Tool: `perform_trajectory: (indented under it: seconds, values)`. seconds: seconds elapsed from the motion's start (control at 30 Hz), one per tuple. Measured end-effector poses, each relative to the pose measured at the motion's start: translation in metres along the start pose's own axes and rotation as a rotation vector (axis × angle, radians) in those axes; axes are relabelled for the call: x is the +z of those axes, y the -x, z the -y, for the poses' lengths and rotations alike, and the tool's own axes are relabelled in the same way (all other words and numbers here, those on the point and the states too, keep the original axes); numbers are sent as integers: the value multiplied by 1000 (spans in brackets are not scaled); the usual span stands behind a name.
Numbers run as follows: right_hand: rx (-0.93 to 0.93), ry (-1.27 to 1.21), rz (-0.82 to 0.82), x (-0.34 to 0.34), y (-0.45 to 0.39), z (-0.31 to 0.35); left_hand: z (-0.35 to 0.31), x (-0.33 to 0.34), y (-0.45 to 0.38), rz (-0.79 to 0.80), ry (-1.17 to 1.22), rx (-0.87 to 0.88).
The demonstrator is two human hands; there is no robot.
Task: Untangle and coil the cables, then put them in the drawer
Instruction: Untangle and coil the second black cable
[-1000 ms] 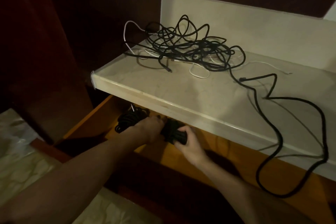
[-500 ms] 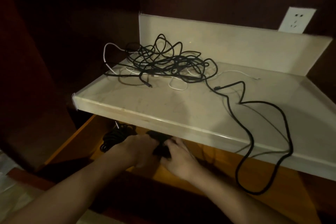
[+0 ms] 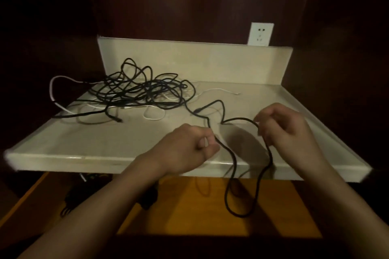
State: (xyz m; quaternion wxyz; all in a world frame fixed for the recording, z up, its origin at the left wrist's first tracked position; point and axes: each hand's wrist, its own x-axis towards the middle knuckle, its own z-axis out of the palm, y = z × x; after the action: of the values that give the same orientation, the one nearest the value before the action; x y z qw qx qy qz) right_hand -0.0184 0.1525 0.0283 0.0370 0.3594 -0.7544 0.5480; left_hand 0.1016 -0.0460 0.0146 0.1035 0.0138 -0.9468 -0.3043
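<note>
Dark wood panelling surrounds a pale desk with a raised back wall; a white wall socket sits above it. Tangled black and white cables lie heaped at the desk's left rear. One black cable trails from the heap, its loop hanging over the front edge above the open drawer. Left hand and right hand each pinch it with curled fingers. Coiled black cable lies in the drawer's left side, partly hidden by the left forearm.

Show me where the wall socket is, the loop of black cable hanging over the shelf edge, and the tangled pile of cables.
wall socket [image 3: 260, 34], head view, middle of its white plate.
black cable loop [image 3: 239, 214], head view, bottom of the hanging loop.
tangled pile [image 3: 145, 90], head view, dense middle of the knot.
</note>
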Motion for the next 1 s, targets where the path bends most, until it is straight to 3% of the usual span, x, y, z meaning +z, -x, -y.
perform_trajectory:
  seconds: [0.1, 0.23, 0.3, 0.4, 0.57, 0.67, 0.73, 0.83, 0.9, 1.0]
  values:
    - [1, 152, -18, -12, 5, -22, 0, 19, -18, -32, -46, -2]
    - [-112, 558, 45, 7, -23, -22, 4, 35, -48, -176, 49, -121]
    - [-46, 635, 179, 21, -44, -19, 6, 40, -60, -245, 222, -220]
    - [71, 441, 291, 42, -54, -31, 9, 44, -77, -236, 702, -462]
    - [75, 463, -26, 47, -34, -55, 15, 39, -92, -290, 915, -599]
    - [20, 508, 10, 43, -20, -57, 19, 27, -99, -383, 1305, -671]
    - [-36, 556, 42, 40, -15, -57, 20, 23, -104, -405, 1463, -649]
    - [-63, 582, -24, 32, -15, -54, 14, 26, -107, -440, 1451, -570]
    - [-50, 526, -60, 27, -21, -45, 6, 27, -102, -447, 1450, -504]
    - [-53, 361, 26, 26, -37, -30, -12, 19, -88, -400, 1556, -386]
